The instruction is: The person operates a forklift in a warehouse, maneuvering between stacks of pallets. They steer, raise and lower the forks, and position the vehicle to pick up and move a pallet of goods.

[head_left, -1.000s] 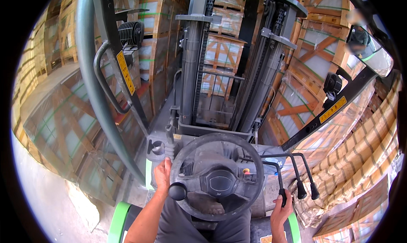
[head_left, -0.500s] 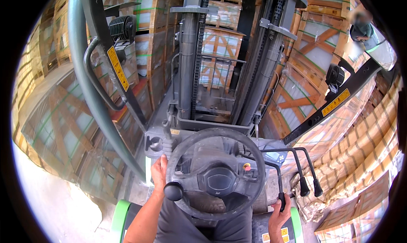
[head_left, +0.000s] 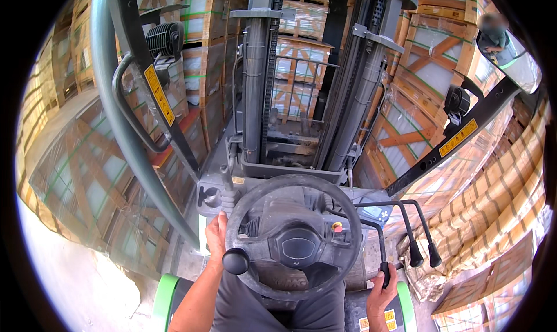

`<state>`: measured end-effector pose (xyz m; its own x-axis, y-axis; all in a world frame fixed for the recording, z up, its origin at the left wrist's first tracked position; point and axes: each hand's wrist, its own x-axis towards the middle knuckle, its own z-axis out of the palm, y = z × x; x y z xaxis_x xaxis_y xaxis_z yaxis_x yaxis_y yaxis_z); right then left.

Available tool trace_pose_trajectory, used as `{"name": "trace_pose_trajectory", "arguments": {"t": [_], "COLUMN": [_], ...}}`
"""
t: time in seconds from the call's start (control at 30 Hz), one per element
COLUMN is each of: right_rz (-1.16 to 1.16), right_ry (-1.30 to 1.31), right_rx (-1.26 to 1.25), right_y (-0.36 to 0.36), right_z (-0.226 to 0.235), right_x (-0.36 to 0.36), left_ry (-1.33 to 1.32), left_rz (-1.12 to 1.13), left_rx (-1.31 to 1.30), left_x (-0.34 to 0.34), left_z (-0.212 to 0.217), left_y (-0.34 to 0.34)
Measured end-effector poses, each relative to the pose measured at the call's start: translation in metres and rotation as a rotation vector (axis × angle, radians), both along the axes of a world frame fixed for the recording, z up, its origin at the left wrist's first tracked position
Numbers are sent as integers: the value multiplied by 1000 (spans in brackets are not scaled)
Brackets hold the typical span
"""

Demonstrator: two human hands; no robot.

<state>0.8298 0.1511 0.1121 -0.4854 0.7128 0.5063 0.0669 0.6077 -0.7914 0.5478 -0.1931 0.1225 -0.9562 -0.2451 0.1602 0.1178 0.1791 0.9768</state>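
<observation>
I sit at the controls of a forklift. My right hand (head_left: 383, 290) is closed around the black grip of a bent control lever (head_left: 382, 245), right of the steering wheel (head_left: 346, 239). Two more levers with black knobs (head_left: 416, 254) stand farther right, untouched. My left hand (head_left: 215, 237) lies just left of the wheel rim, by the round spinner knob (head_left: 236, 261). Its fingers look stretched forward, partly turned from view, with nothing seen in them. Ahead rises the mast (head_left: 253, 88), and between its uprights shows the carriage's barred backrest (head_left: 316, 80).
Wrapped wooden crates (head_left: 87, 181) with green straps stand close on the left. Stacked crates (head_left: 296, 59) rise beyond the mast, others (head_left: 418, 109) along the right. A striped tan sheet (head_left: 493, 216) drapes at right. A mirror (head_left: 522, 71) at upper right reflects a person.
The barred backrest has moved up between the mast uprights, and a crossbar shows lower down. Both hands keep their places. The view has shifted very slightly.
</observation>
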Motion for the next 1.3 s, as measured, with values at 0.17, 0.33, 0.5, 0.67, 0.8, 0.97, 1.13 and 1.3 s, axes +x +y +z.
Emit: {"name": "trace_pose_trajectory", "arguments": {"t": [0.17,0.33,0.5,0.67,0.8,0.97,1.13,1.3], "right_rz": [-5,-4,-9,-8,-10,-8,-15,-34], "right_ry": [7,21,29,8,4,-5,0,-16], "right_rx": [-5,-9,4,5,10,9,29,70], "right_y": [-2,-1,0,1,1,-1,-3,-6], "right_z": [3,2,2,4,2,4,10,20], "right_x": [0,0,1,2,3,3,0,-1], "left_ry": [3,8,6,11,1,-12,-16,-15], "left_rz": [-2,-10,-11,29,34,22,18,35], "left_rx": [-1,19,58,-14,-42,-42,-14,-110], "left_x": [0,-1,3,2,6,6,6,2], "left_z": [-1,-5,1,-1,7,7,7,7], "left_y": [-1,-2,2,0,0,-1,-2,-4]}}
